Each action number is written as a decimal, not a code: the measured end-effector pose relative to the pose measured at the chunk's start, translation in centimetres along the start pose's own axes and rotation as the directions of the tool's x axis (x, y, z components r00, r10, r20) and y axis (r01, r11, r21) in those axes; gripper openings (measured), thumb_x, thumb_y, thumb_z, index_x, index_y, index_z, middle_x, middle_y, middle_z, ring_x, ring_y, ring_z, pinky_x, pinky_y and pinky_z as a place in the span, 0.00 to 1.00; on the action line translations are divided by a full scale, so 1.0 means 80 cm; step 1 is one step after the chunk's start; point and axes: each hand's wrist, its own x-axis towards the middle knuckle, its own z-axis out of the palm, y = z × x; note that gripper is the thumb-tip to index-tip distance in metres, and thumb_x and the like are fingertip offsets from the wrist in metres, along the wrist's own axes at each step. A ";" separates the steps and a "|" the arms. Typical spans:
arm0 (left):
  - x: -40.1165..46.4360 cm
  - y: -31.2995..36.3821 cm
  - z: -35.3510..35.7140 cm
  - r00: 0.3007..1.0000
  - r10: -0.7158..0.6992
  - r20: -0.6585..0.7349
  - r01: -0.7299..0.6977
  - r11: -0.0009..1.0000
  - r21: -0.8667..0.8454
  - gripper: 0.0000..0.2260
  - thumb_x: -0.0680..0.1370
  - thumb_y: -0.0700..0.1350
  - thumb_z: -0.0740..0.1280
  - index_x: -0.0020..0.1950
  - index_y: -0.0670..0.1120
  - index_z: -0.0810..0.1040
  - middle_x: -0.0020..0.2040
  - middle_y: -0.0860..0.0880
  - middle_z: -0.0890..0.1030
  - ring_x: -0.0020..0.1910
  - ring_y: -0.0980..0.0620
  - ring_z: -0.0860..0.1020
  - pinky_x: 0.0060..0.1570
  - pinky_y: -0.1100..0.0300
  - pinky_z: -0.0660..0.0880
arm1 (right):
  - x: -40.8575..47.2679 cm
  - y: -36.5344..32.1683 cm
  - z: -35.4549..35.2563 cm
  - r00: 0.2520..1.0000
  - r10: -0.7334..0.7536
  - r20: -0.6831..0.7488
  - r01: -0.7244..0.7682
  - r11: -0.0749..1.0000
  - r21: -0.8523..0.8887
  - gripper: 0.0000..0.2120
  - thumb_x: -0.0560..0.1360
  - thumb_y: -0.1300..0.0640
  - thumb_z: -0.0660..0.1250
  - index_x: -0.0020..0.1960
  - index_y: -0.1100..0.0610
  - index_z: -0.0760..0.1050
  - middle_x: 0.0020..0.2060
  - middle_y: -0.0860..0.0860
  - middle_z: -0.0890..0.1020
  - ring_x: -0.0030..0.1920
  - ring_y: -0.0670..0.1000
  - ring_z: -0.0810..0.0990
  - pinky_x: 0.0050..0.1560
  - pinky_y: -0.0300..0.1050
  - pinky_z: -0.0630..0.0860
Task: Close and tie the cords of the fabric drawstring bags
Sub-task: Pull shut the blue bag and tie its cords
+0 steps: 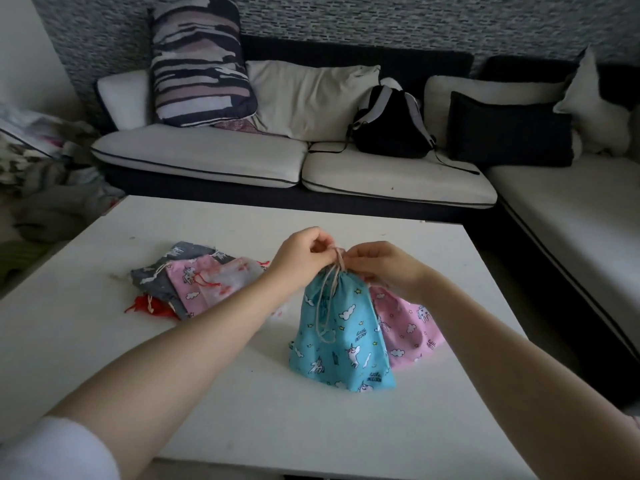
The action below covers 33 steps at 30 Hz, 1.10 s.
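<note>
A blue unicorn-print drawstring bag [341, 336] stands upright on the white table [221, 393], its mouth gathered shut at the top. A beige cord [325, 306] hangs down its front in a loop. My left hand [304, 252] and my right hand [384, 265] meet above the bag's neck, each pinching the cord where it crosses. Behind the blue bag, to the right, lies a pink unicorn bag [408, 327]. A pile of flat bags [194, 282], grey, pink, white and red, lies to the left.
A sofa with pale cushions [394, 180] runs along the table's far side and right side. On it are a black backpack [391, 123], a striped pillow [201, 64] and a dark cushion [509, 131]. Crumpled clothes [45, 181] lie at the left.
</note>
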 end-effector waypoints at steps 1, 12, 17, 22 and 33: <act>0.002 0.003 -0.001 1.000 -0.011 -0.012 0.010 0.999 -0.043 0.02 0.74 0.43 0.69 0.44 0.47 0.77 0.41 0.48 0.81 0.43 0.48 0.79 0.47 0.55 0.76 | 0.000 0.000 -0.001 1.000 0.002 -0.015 -0.001 0.998 0.063 0.08 0.77 0.64 0.61 0.40 0.61 0.76 0.35 0.56 0.76 0.35 0.52 0.73 0.39 0.43 0.71; 0.011 0.019 0.005 0.996 0.083 -0.011 -0.084 0.993 -0.081 0.07 0.74 0.42 0.69 0.38 0.51 0.74 0.37 0.56 0.79 0.35 0.57 0.77 0.40 0.63 0.73 | -0.002 -0.008 -0.004 0.993 0.050 -0.103 -0.036 0.991 0.131 0.05 0.74 0.60 0.66 0.42 0.60 0.79 0.37 0.55 0.81 0.34 0.50 0.79 0.37 0.40 0.78; 0.010 0.018 -0.001 0.994 -0.009 0.113 0.027 0.987 -0.161 0.01 0.74 0.41 0.69 0.43 0.45 0.78 0.37 0.51 0.81 0.32 0.59 0.76 0.36 0.66 0.73 | -0.009 -0.022 -0.003 0.953 -0.014 -0.303 -0.034 0.988 -0.152 0.07 0.72 0.60 0.70 0.35 0.54 0.78 0.28 0.48 0.76 0.25 0.43 0.71 0.28 0.33 0.70; 0.005 0.020 -0.003 0.951 -0.083 0.298 0.166 0.950 -0.265 0.04 0.75 0.39 0.67 0.41 0.46 0.74 0.35 0.48 0.78 0.27 0.57 0.74 0.27 0.68 0.68 | -0.004 -0.014 -0.006 0.784 -0.536 -0.312 -0.014 0.489 -0.872 0.01 0.69 0.59 0.66 0.40 0.56 0.76 0.34 0.49 0.75 0.33 0.52 0.73 0.33 0.42 0.68; 0.003 0.017 0.002 0.964 -0.076 0.256 0.216 0.784 -0.582 0.08 0.75 0.37 0.65 0.38 0.48 0.74 0.33 0.53 0.79 0.35 0.55 0.76 0.38 0.63 0.72 | -0.011 -0.030 -0.002 0.908 -0.080 -0.412 0.128 0.988 0.090 0.11 0.74 0.70 0.59 0.37 0.58 0.66 0.37 0.55 0.80 0.33 0.51 0.78 0.35 0.42 0.75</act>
